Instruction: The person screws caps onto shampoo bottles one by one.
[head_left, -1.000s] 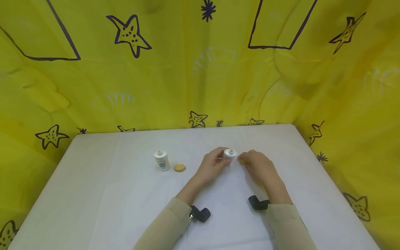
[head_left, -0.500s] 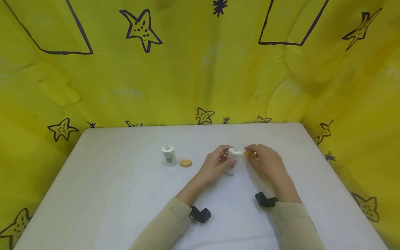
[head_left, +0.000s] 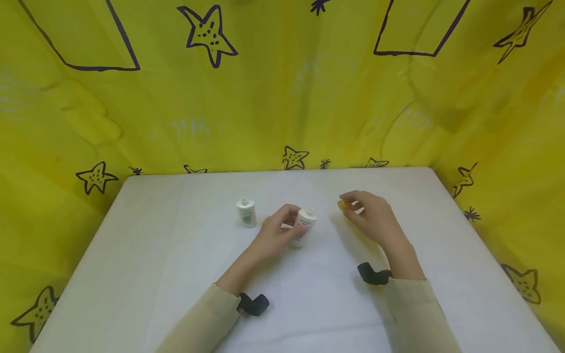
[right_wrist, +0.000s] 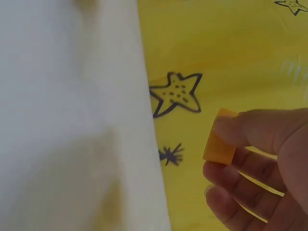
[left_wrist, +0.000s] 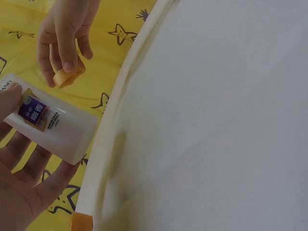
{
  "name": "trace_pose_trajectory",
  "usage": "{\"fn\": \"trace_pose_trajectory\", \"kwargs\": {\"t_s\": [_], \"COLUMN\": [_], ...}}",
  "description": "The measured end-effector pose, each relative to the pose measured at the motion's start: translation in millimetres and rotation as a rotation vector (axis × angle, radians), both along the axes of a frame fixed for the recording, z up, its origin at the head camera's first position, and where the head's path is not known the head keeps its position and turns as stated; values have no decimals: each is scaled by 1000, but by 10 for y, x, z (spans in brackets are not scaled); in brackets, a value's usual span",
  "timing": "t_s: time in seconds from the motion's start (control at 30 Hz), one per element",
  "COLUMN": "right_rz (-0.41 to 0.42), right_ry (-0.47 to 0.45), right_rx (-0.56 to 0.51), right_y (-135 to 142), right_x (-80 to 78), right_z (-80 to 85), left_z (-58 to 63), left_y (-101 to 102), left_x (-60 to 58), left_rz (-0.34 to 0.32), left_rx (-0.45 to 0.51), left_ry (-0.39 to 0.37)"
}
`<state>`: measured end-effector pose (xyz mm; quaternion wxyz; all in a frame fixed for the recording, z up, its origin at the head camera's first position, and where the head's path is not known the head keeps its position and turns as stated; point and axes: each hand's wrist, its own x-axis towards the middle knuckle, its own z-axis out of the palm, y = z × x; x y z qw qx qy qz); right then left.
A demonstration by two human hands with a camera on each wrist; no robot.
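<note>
My left hand (head_left: 275, 234) grips a white lotion bottle (head_left: 305, 223), held uncapped with its neck up and slightly tilted. In the left wrist view the bottle (left_wrist: 57, 122) shows a purple and gold label, thumb on one side and fingers behind. Off to the right, my right hand (head_left: 372, 215) pinches an orange-yellow bottle cap (head_left: 343, 204) between thumb and fingers, apart from the bottle. The right wrist view shows this cap (right_wrist: 221, 139) under the thumb. Left of my left hand stands a second uncapped white bottle (head_left: 246, 213), upright. Another yellow cap (head_left: 265, 221) is mostly hidden behind the left hand.
A white-covered table (head_left: 176, 264) lies under both hands. Behind and beside it hangs a yellow curtain (head_left: 247, 108) with dark starfish drawings. Each wrist wears a black camera mount, such as the left one (head_left: 253, 305).
My left hand has carried its bottle leftward, away from the right hand, now covering most of the cap on the table. The right hand has lifted slightly, still pinching its cap. The head view has shifted.
</note>
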<state>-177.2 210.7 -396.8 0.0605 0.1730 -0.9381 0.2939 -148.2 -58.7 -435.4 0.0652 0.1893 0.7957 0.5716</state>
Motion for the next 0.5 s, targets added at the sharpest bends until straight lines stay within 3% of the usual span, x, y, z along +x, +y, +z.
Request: {"fn": "trace_pose_trajectory", "kwargs": {"t_s": [0.1,0.23,0.5], "right_rz": [29,86,227], "right_ry": [-2,36,191], "right_rx": [-84,-175,-284], "right_y": [-94,-217,-285], "right_x": [-14,81,257], "right_z": [66,175,264], "left_z": [21,51,126], "left_y": [-53,-111,-213], "left_x": [-49,-80,8], "left_rz": [-19,-42,-97], "left_rx": [3,17,5], "left_ry": [49,63,34]}}
